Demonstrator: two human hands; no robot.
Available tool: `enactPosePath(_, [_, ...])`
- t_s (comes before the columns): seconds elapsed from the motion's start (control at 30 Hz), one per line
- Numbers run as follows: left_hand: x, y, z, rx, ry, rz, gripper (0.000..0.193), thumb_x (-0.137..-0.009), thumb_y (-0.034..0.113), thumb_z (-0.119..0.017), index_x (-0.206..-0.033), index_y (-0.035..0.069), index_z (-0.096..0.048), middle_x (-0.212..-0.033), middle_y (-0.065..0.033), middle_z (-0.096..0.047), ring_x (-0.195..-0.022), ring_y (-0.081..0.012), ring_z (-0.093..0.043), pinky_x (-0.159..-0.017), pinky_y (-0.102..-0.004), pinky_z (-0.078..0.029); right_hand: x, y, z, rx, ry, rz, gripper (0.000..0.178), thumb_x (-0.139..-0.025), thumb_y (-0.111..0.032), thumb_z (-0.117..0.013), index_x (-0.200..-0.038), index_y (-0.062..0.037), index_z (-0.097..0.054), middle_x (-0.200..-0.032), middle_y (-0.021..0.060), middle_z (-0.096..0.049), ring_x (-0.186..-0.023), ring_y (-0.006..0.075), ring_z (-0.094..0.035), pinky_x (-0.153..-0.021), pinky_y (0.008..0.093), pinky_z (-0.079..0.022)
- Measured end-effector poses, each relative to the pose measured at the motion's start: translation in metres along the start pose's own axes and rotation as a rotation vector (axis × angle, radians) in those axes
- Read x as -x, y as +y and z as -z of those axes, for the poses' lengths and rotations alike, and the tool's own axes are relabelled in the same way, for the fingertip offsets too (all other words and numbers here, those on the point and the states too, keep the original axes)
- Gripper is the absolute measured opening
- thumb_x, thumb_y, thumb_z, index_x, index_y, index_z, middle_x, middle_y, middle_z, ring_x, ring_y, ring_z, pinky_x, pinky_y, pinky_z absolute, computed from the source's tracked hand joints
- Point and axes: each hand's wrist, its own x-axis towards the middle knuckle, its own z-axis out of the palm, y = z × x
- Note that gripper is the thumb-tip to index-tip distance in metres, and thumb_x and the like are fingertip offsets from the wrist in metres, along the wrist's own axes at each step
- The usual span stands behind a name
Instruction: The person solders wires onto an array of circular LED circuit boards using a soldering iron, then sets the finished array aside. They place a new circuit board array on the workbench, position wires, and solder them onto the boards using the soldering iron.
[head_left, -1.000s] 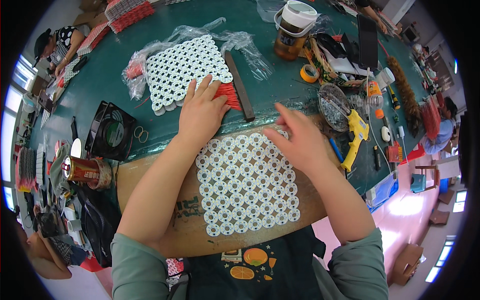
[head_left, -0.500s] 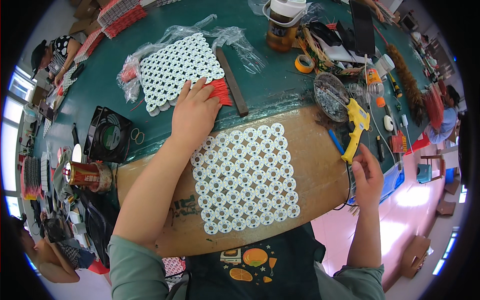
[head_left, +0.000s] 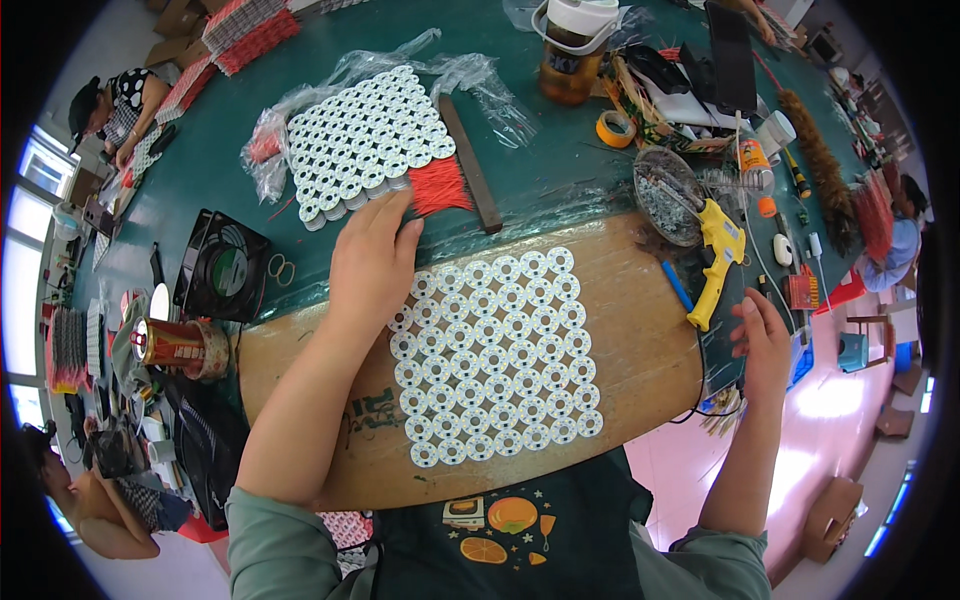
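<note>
On the brown board [head_left: 640, 350] in front of me lies a panel of round white LED circuit boards [head_left: 490, 358], joined in rows. Farther back, a stack of similar panels [head_left: 365, 140] rests on clear plastic, and a bundle of red wires [head_left: 440, 187] shows at its near right corner. My left hand [head_left: 372, 262] is at the stack's near edge, beside the red wires; thumb and fingers are apart, with nothing seen between them. My right hand [head_left: 765, 345], loosely curled and holding nothing, is just right of the handle of a yellow glue gun [head_left: 718, 265].
The glue gun's nozzle rests over a round dish [head_left: 667, 195]. A dark metal bar [head_left: 470, 165] lies beside the stack. A black fan [head_left: 222, 265] and a can [head_left: 165, 342] stand left; a drink jug [head_left: 575, 60] and tape roll [head_left: 615, 128] are farther back. Other people sit around the table.
My left hand has slid off the red wires and the stack's top, back toward me and left. My right hand has moved slightly right, away from the glue gun's handle.
</note>
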Motion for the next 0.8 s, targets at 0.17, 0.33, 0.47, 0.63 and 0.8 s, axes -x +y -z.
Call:
enactPosePath(0.17, [-0.020, -0.007, -0.014, -0.323, 0.042, -0.326, 0.019, -0.085, 0.019, -0.069, -0.102, 0.010, -0.073, -0.103, -0.0058, -0.069, -0.101, -0.0242, -0.061, -0.086, -0.0397, -0.047, -0.010, -0.007, -0.012, 0.093, -0.018, -0.096, 0.049, -0.095, -0.035, -0.065, -0.128, 0.0015, -0.061, -0.100, 0.0064, -0.068, -0.064, 0.0077, -0.055, -0.051, 0.0222, -0.042])
enactPosePath(0.33, [-0.038, -0.003, -0.022, -0.526, -0.080, -0.361, 0.015, -0.085, 0.020, -0.069, -0.097, 0.011, -0.073, -0.092, -0.0036, -0.066, -0.094, -0.0237, -0.060, -0.082, -0.0389, -0.046, -0.030, -0.004, -0.020, -0.100, -0.076, -0.220, 0.048, -0.093, -0.039, -0.068, -0.122, -0.0008, -0.065, -0.093, 0.0025, -0.062, -0.055, 0.0068, -0.053, -0.044, 0.0212, -0.036])
enactPosePath(0.47, [-0.041, 0.005, -0.022, -0.688, -0.149, -0.489, 0.007, -0.081, 0.013, -0.064, -0.083, 0.010, -0.069, -0.087, -0.0029, -0.064, -0.091, -0.0210, -0.059, -0.080, -0.0374, -0.044, -0.043, 0.001, -0.022, -0.200, -0.119, -0.225, 0.043, -0.092, -0.039, -0.070, -0.113, -0.0016, -0.066, -0.083, -0.0004, -0.056, -0.053, 0.0046, -0.048, -0.041, 0.0194, -0.031])
enactPosePath(0.63, [-0.038, 0.013, -0.020, -0.824, -0.188, -0.550, 0.008, -0.080, 0.013, -0.063, -0.082, 0.012, -0.070, -0.086, -0.0010, -0.064, -0.094, -0.0188, -0.059, -0.079, -0.0355, -0.043, -0.046, -0.001, -0.027, -0.289, -0.165, -0.283, 0.038, -0.091, -0.037, -0.072, -0.108, -0.0033, -0.066, -0.073, -0.0032, -0.053, -0.051, 0.0033, -0.044, -0.040, 0.0182, -0.028])
enactPosePath(0.8, [-0.043, 0.001, -0.020, -0.734, -0.148, -0.578, 0.006, -0.079, 0.014, -0.065, -0.083, 0.013, -0.069, -0.084, -0.0004, -0.064, -0.093, -0.0176, -0.059, -0.078, -0.0353, -0.044, -0.050, 0.013, -0.024, -0.462, -0.183, -0.272, 0.035, -0.092, -0.035, -0.071, -0.109, -0.0039, -0.066, -0.072, -0.0043, -0.056, -0.050, 0.0028, -0.045, -0.039, 0.0175, -0.028])
